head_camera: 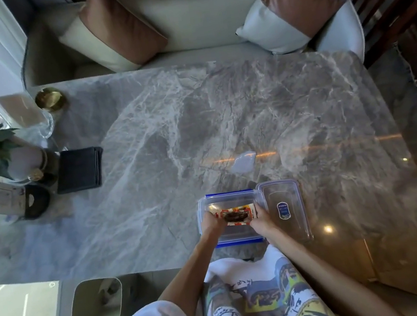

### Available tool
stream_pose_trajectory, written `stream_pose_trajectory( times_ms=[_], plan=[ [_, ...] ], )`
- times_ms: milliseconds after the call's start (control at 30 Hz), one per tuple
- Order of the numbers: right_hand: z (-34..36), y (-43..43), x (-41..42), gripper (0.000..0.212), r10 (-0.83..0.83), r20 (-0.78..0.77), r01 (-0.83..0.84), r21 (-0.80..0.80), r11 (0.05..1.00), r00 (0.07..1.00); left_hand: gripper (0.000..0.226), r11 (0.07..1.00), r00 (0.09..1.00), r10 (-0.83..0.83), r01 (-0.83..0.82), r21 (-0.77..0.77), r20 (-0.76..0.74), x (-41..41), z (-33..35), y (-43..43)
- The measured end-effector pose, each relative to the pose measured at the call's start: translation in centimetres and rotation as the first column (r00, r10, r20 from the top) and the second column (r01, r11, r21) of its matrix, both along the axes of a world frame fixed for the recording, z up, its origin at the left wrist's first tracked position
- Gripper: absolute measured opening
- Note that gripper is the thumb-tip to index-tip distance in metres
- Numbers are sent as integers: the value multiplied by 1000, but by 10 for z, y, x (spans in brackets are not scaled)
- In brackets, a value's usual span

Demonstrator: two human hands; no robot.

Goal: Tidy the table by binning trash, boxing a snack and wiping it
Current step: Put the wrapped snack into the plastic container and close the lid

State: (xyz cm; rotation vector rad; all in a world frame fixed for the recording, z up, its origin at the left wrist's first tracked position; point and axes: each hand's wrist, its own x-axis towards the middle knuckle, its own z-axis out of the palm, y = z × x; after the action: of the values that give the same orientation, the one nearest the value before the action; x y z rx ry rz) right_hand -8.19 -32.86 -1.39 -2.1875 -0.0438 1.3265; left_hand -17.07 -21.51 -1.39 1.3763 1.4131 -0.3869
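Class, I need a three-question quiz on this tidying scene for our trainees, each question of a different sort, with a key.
1. Fill the gap: the folded dark cloth lies on the table's ___ side, by the person's own sides.
2. True or false: the lid is clipped onto the clear container.
3. What do the left hand and the right hand hold together? A) the snack packet B) the lid C) the folded dark cloth
Key: 1 left; 2 false, the lid lies on the table to the container's right; 3 A.
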Motion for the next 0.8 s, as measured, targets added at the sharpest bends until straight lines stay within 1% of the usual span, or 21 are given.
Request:
stream_pose_trajectory(
  times_ms=[33, 133, 167, 300, 433, 500, 567, 633, 700, 800],
  plan=[
    [0, -1, 0, 72, -2, 2, 2, 11, 1000, 1000, 11, 1000, 1000, -4, 4, 6, 1, -1, 0, 0],
    [-1, -1, 0, 74, -3, -17, 4, 35, 999, 1000, 25, 999, 999, -52, 52, 16, -12, -3, -1, 2],
    [-1, -1, 0, 74, 1, -19, 0, 35, 999, 1000, 27, 997, 998, -68, 69, 21, -9, -3, -1, 2],
    [-2, -3, 1, 73, 19, -2, -19, 49, 999, 1000, 26, 994, 994, -107, 107, 31, -2, -4, -1, 2],
    [-1, -4, 2, 76, 32, -22, -32, 41, 999, 999, 27, 988, 989, -148, 149, 45, -22, -5, -1, 1],
    [0, -6, 3, 75, 41, -28, -40, 44, 998, 999, 27, 972, 976, -213, 217, 88, -49, -5, 2, 0],
    [0, -10, 5, 69, 41, -38, -37, 98, 994, 998, 27, 920, 939, -334, 345, 187, -86, -2, 8, -2],
    [2, -17, 8, 58, -40, -44, 48, 212, 976, 998, 35, 840, 891, -436, 453, 299, -125, 8, 15, -4],
    [6, -31, 14, 46, -184, 24, 171, 266, 949, 983, 39, 761, 845, -519, 527, 378, -131, 27, 22, -4],
    [6, -63, 22, 35, -377, 186, 334, 226, 915, 907, 39, 624, 730, -675, 641, 447, -104, 70, 30, -9]
  ],
)
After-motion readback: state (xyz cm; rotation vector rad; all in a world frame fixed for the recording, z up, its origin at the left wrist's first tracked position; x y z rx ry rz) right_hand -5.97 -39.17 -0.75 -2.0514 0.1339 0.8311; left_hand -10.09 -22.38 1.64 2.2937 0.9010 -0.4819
